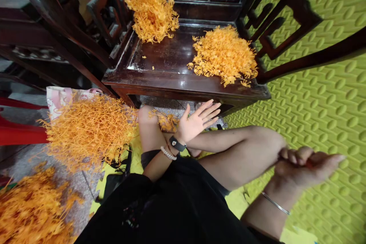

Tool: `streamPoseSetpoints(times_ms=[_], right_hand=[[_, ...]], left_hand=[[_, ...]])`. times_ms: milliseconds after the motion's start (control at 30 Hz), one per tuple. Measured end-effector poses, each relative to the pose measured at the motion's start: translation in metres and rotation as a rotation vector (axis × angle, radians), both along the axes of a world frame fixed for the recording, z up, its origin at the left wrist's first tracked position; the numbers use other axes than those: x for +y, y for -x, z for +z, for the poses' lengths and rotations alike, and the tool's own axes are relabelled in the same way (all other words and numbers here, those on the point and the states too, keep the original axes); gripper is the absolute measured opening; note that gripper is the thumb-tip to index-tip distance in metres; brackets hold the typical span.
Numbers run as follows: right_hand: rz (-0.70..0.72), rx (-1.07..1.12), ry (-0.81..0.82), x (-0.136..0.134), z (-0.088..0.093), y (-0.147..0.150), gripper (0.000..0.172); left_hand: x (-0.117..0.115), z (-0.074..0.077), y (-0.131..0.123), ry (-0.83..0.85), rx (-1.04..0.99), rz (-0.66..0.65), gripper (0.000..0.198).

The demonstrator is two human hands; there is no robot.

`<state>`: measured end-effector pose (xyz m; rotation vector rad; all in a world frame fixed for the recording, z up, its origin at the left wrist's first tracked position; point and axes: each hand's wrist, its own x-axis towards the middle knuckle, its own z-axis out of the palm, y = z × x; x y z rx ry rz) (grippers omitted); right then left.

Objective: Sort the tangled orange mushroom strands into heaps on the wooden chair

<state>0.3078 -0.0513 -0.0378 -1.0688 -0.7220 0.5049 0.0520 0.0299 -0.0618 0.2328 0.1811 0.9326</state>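
My left hand [196, 122], wearing a dark wristband and a pale coiled band, is held palm up over my crossed legs. Its fingers are spread and nothing lies on it. Off to the right, my right hand [303, 167] rests by my knee, palm turned up. Its fingers curl inward and the thumb sticks out; I see nothing in it. Close to my left hand, a small bunch of orange stringy pieces [166, 121] lies beyond my leg. A heap of orange curly pieces [225, 55] sits on the right of the dark wooden chair seat [168, 59].
Another orange heap [151, 9] stands at the seat's left. A large tangle of thin orange strands [91, 129] fills the left side, by a white and pink bag [58, 101]. More orange pieces [37, 206] lie lower left. A yellow-green textured mat [337, 122] spreads at right.
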Motion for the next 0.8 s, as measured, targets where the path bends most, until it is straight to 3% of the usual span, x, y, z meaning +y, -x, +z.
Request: streamPoseSetpoints(times_ms=[233,333,467,567,700,800], right_hand=[[0.049,-0.006,-0.027,-0.009,-0.001,-0.004,0.075],[0.036,-0.041,-0.031,-0.011,0.002,0.004,0.072],[0.017,-0.119,-0.016,-0.01,0.007,0.019,0.052],[0.007,-0.249,-0.037,-0.008,0.008,0.031,0.047],[-0.056,-0.407,0.12,-0.001,0.003,0.054,0.039],[0.076,-0.527,0.283,0.002,0.002,0.075,0.029]], left_hand=[[-0.001,-0.006,0.0,0.014,0.056,0.092,0.069],[-0.007,0.003,0.001,-0.039,0.065,0.069,0.068],[-0.013,0.02,0.008,-0.138,0.127,0.054,0.067],[-0.019,0.033,0.016,-0.196,0.176,0.047,0.068],[-0.03,0.047,0.024,-0.214,0.216,0.021,0.069],[-0.039,0.043,0.029,-0.198,0.286,0.049,0.07]])
